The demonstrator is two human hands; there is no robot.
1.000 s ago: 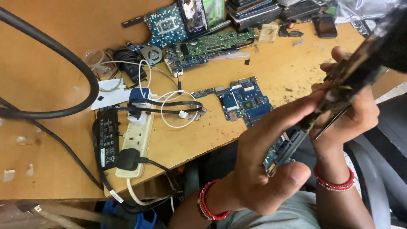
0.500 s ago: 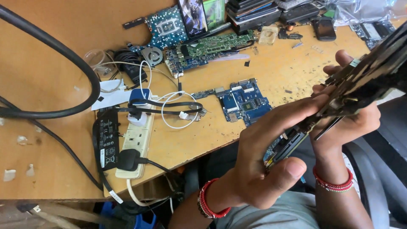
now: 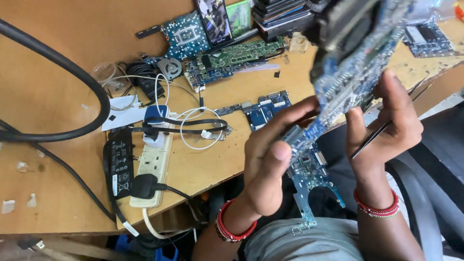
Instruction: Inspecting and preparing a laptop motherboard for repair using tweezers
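A large blue circuit board [image 3: 333, 92] with a dark block at its top is held up close to the camera, tilted on edge over my lap. My left hand [image 3: 270, 154] grips its lower left side, thumb forward. My right hand [image 3: 386, 123] holds its right edge and also pinches thin black tweezers [image 3: 382, 130] that slant down to the left. Both wrists wear red bead bracelets.
The wooden table [image 3: 58, 77] carries a small blue board [image 3: 263, 108], a long green and blue board [image 3: 232, 63], a phone [image 3: 212, 19], a cream power strip [image 3: 150, 169] with plugs, a black adapter [image 3: 118, 162], white cables and a thick black hose [image 3: 72, 72]. A black chair stands at right.
The board has swung up and closer to the camera, now standing more upright. My right hand moved left along its edge, and my left hand shifted to its lower part.
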